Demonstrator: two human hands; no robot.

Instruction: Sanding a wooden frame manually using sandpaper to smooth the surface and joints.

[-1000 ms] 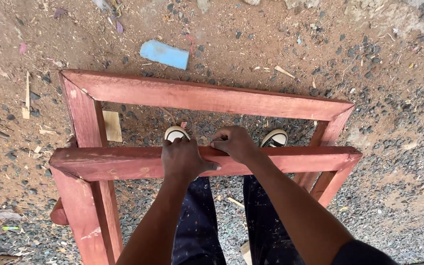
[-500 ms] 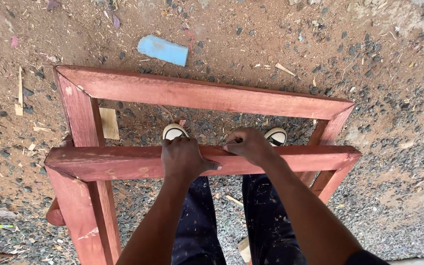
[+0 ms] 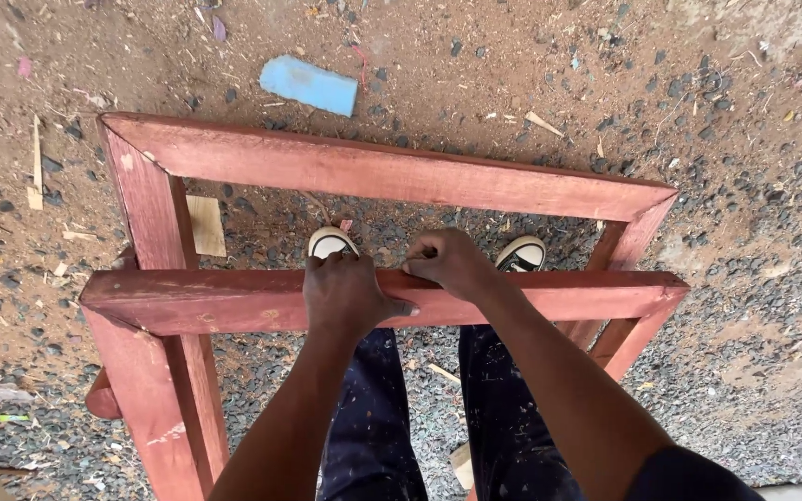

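- Your left hand [image 3: 350, 295] was wrapped over the near rail of the red wooden frame [image 3: 392, 176], fingers curled over its far edge in a closed grip.
- Your right hand [image 3: 452, 263] sat just beside it on the same rail, also closed on the wood, thumb and fingers pinching the top edge.
- The frame stood on the gravel ground [image 3: 744, 297] right in front of you, its near rail above your shoes [image 3: 331, 243] and the far rail lying further out (the legs ran down at the left and right corners).
- It looked stiff and fairly heavy: thick solid timber, mitred corners, nothing that would flex.
- The painted faces seemed dry and matt, so slipping was unlikely, though the edges looked sharp.
- Both hands were near the middle of the rail; a wider hold toward the corners would likely have balanced it better.
- A blue block [image 3: 309, 84] lay on the dirt beyond the far rail, well apart.
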